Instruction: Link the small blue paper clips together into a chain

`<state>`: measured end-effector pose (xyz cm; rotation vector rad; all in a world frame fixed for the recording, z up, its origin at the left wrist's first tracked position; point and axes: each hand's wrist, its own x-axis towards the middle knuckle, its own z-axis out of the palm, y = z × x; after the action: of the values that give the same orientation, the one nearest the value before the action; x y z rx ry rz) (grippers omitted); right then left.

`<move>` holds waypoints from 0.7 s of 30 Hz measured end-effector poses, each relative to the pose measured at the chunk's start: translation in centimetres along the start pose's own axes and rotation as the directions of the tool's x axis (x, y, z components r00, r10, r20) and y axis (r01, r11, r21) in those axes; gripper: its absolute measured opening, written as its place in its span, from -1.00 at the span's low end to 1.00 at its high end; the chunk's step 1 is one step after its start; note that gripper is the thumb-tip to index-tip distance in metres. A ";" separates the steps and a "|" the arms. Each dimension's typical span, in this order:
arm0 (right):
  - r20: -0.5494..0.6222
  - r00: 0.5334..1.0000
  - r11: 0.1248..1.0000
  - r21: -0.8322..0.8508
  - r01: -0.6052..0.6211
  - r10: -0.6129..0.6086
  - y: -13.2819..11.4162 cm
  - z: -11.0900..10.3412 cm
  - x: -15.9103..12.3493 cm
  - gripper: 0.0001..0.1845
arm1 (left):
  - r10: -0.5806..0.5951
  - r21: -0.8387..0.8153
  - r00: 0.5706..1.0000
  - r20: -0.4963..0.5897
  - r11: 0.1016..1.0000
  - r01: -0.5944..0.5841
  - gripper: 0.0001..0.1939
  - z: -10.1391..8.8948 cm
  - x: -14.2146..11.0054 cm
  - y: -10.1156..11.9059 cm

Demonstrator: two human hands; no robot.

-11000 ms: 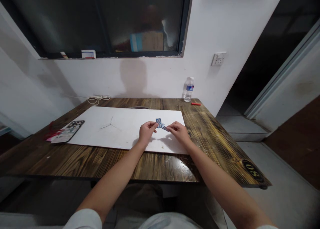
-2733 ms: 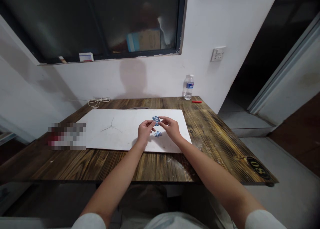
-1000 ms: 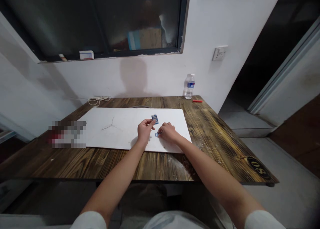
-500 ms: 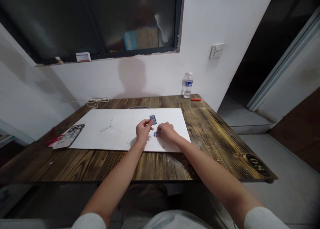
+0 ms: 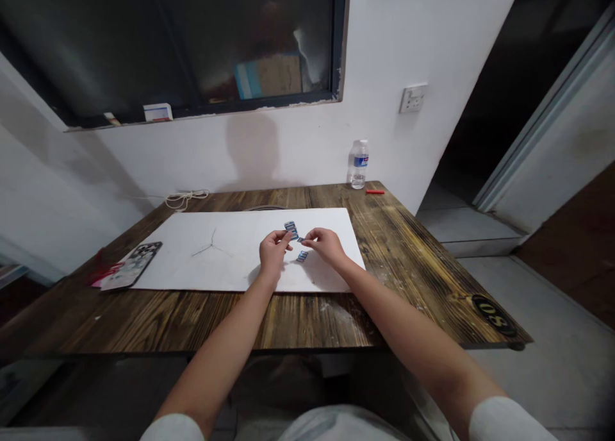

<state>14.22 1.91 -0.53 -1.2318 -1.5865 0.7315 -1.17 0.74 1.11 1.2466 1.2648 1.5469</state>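
Over the right half of a white board [image 5: 158,261], my left hand [image 5: 273,254] pinches a small blue-grey slab marked with light and dark bands [image 5: 291,228] between thumb and fingers. Close to its lower right corner, my right hand [image 5: 327,243] has thumb and fingertips closed on a tiny dark blue piece [image 5: 300,240]. Whether that piece touches the slab I cannot tell. Below both hands, small blue banded pieces [image 5: 302,256] lie on the board. Their exact kind is too small to make out.
A thin dark three-legged wire shape [image 5: 212,243] lies on the board's left half. At its left edge rests a patterned phone-like slab [image 5: 137,266]. Toward the back of the wooden table [image 5: 192,319] are a white cable [image 5: 185,198], a water bottle [image 5: 359,165] and a red stick [image 5: 375,191].
My right hand has risen from the board toward the slab in my left hand, with a tiny piece in its fingertips. The pieces on the board now show uncovered.
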 end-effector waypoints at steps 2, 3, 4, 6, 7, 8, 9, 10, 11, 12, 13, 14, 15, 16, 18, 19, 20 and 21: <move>-0.076 0.997 0.998 0.061 0.008 -0.004 0.0 -0.1 0.1 -0.75 | -0.002 0.004 1.000 0.005 1.000 0.002 -0.64 0.0 0.0 -0.1; -0.111 0.994 0.996 0.086 0.017 -0.007 0.0 -0.1 0.1 -0.72 | -0.004 0.007 1.000 0.008 1.000 0.004 -0.65 -0.1 0.1 -0.2; -0.139 0.990 0.993 0.113 0.022 -0.006 0.0 -0.1 0.2 -0.68 | -0.006 0.011 1.000 0.011 1.000 0.005 -0.65 -0.1 0.1 -0.3; -0.154 0.988 0.979 0.202 0.012 0.019 0.0 0.0 0.2 -0.63 | -0.005 0.020 1.000 0.021 1.000 0.004 -0.65 -0.2 0.1 -0.4; -0.140 0.989 0.965 0.261 -0.003 0.041 -0.1 0.0 0.2 -0.62 | -0.003 0.024 1.000 0.027 1.000 0.002 -0.65 -0.2 0.2 -0.5; -0.120 0.991 0.947 0.321 -0.017 0.059 -0.1 0.1 0.2 -0.61 | 0.000 0.027 1.000 0.031 1.000 0.000 -0.65 -0.2 0.2 -0.6; -0.101 0.992 0.927 0.374 -0.028 0.070 -0.2 0.1 0.2 -0.60 | 0.002 0.028 0.999 0.034 1.000 -0.003 -0.65 -0.3 0.2 -0.7; -0.089 0.993 0.909 0.415 -0.032 0.075 -0.3 0.2 0.1 -0.61 | 0.003 0.029 0.999 0.036 1.000 -0.004 -0.66 -0.3 0.2 -0.7; -0.088 0.993 0.897 0.441 -0.029 0.076 -0.4 0.2 0.1 -0.62 | 0.003 0.029 0.999 0.037 1.000 -0.004 -0.66 -0.3 0.2 -0.7; -0.095 0.993 0.889 0.457 -0.022 0.074 -0.6 0.2 0.1 -0.63 | 0.003 0.029 0.999 0.036 1.000 -0.004 -0.66 -0.3 0.2 -0.7; -0.102 0.992 0.885 0.465 -0.015 0.070 -0.7 0.2 0.0 -0.64 | 0.002 0.027 0.999 0.034 1.000 -0.003 -0.66 -0.3 0.2 -0.6; -0.106 0.992 0.884 0.468 -0.008 0.065 -0.8 0.1 0.0 -0.65 | 0.002 0.026 1.000 0.031 1.000 -0.003 -0.67 -0.3 0.2 -0.6; -0.102 0.993 0.884 0.467 -0.004 0.059 -0.9 0.1 0.0 -0.66 | 0.000 0.026 1.000 0.029 1.000 -0.001 -0.67 -0.2 0.2 -0.5; -0.094 0.994 0.886 0.464 -0.003 0.052 -1.0 0.1 0.0 -0.66 | -0.003 0.027 1.000 0.028 1.000 0.002 -0.67 -0.2 0.1 -0.5; -0.066 0.997 0.890 0.455 -0.004 0.038 -1.0 0.1 0.0 -0.65 | -0.009 0.030 1.000 0.029 1.000 0.008 -0.67 -0.2 0.1 -0.4; -0.053 0.998 0.893 0.449 -0.004 0.031 -1.0 0.1 0.0 -0.64 | -0.010 0.032 1.000 0.030 0.999 0.009 -0.67 -0.2 0.1 -0.4; -0.043 0.999 0.898 0.440 -0.002 0.023 -0.9 0.2 0.0 -0.63 | -0.009 0.034 1.000 0.030 0.999 0.008 -0.66 -0.2 0.1 -0.4; -0.038 0.999 0.905 0.426 0.002 0.015 -0.8 0.3 0.0 -0.62 | -0.008 0.035 1.000 0.028 0.999 0.007 -0.66 -0.2 0.1 -0.4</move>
<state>13.67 1.70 0.04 -0.9211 -1.2977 0.9915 -1.40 0.87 0.74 1.2801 1.2818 1.5024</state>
